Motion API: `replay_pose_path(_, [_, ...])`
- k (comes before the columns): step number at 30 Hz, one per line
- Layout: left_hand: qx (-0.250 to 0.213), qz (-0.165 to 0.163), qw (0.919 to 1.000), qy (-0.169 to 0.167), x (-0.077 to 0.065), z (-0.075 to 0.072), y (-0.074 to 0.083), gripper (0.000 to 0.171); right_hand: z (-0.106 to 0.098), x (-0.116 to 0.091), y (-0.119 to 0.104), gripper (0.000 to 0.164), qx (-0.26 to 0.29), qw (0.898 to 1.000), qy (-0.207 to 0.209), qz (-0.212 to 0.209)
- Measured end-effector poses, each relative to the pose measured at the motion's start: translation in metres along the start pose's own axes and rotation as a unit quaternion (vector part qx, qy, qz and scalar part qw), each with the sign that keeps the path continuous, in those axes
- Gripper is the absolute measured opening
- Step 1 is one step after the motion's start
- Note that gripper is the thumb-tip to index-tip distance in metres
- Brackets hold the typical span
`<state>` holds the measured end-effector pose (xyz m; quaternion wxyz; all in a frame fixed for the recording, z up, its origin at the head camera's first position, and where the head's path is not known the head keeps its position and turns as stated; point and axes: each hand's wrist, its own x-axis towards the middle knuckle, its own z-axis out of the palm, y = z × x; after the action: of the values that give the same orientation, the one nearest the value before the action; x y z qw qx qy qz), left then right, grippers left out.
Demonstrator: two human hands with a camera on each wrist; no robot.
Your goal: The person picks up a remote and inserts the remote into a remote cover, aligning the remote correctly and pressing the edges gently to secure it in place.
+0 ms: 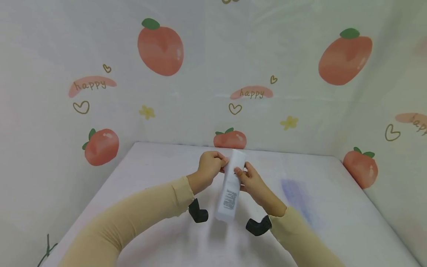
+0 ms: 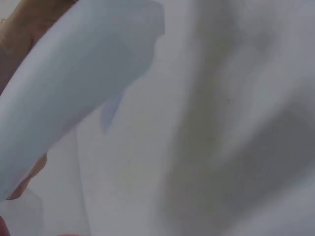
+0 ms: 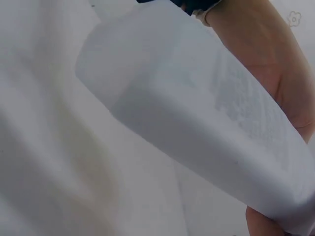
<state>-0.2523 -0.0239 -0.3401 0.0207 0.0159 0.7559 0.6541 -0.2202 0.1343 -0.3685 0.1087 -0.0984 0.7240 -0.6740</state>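
A long white squared container [image 1: 231, 185] with rounded edges and dark printing near its lower end is held up over the table, tilted, its upper end leaning away. My right hand [image 1: 254, 183] grips its right side, thumb on the front and fingers behind. On the upper left side, my left hand [image 1: 207, 168] has curled fingers, with thumb and fingertip pinching at the edge. Close up in the right wrist view, the container [image 3: 197, 108] shows its smooth rounded end and blurred print. A plain side of the container [image 2: 74, 73] fills the left wrist view's upper left.
A white-covered table [image 1: 160, 163] lies beneath, with a bluish purple smudge [image 1: 297, 196] on the right. Behind it hangs a white curtain [image 1: 207, 66] printed with fruit and hearts. Black wrist mounts [image 1: 198, 213] sit below both cuffs.
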Motion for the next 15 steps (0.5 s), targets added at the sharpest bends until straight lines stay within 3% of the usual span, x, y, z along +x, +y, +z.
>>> replay_pose_path(5, [-0.032,0.016,0.9994,-0.002,-0.002,-0.001,-0.009,0.008,-0.001,0.003,-0.006,0.04,-0.016,1.0,0.027,0.0])
replay_pose_path(9, [-0.054,0.05,0.9971,-0.018,-0.009,-0.001,-0.025,0.024,-0.003,0.006,-0.009,0.041,-0.027,0.999,0.047,-0.006])
replay_pose_path(15, [-0.002,0.054,0.9957,-0.075,-0.017,-0.001,-0.037,0.047,-0.004,0.012,-0.01,0.041,-0.034,0.999,0.033,-0.022])
